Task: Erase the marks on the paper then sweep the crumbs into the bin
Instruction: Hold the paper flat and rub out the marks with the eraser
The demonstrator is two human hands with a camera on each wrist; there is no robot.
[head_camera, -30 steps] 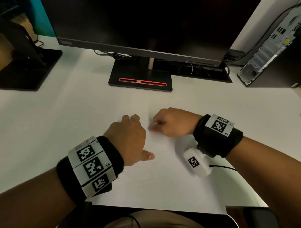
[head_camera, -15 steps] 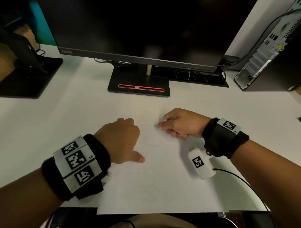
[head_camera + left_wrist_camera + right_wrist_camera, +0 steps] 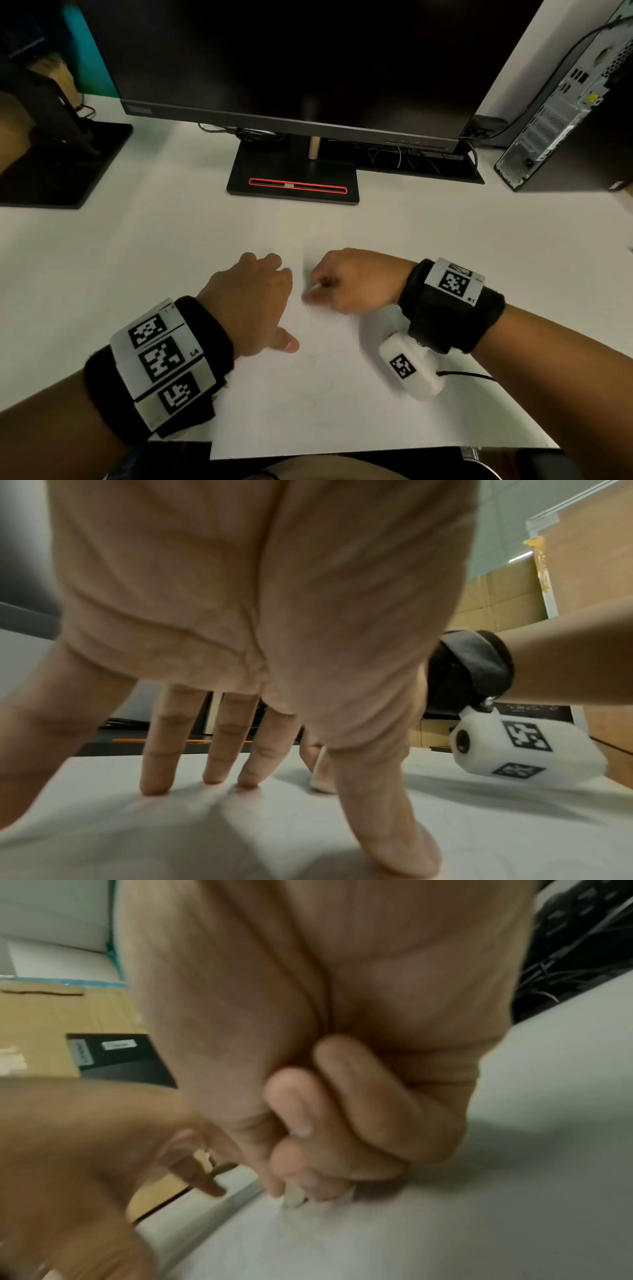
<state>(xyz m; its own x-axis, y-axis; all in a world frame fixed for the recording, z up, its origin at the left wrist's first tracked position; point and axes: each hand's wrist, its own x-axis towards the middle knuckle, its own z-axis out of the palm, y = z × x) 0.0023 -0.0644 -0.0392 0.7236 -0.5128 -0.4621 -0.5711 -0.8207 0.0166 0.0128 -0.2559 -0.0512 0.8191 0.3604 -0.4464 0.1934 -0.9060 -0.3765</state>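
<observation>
We note left hand [image 3: 251, 301] spread flat, fingertips [image 3: 154, 785] pressing paper [image 3: 342, 404], right hand [image 3: 356, 281] curled, pinching eraser [image 3: 294, 1199] against paper, faint marks [image 3: 308, 363] below.

Left hand [image 3: 250, 301] pressed flat, fingers spread; right hand [image 3: 356, 281] curled, fingertips pinched together.

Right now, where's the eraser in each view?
Head: eraser, centre, pale blur at the right hand fingertips.
Left wrist: eraser, lower centre, tip on the paper behind the left hand thumb.
Right wrist: eraser, lower centre, pinched.
Shared landmark: the paper.
</observation>
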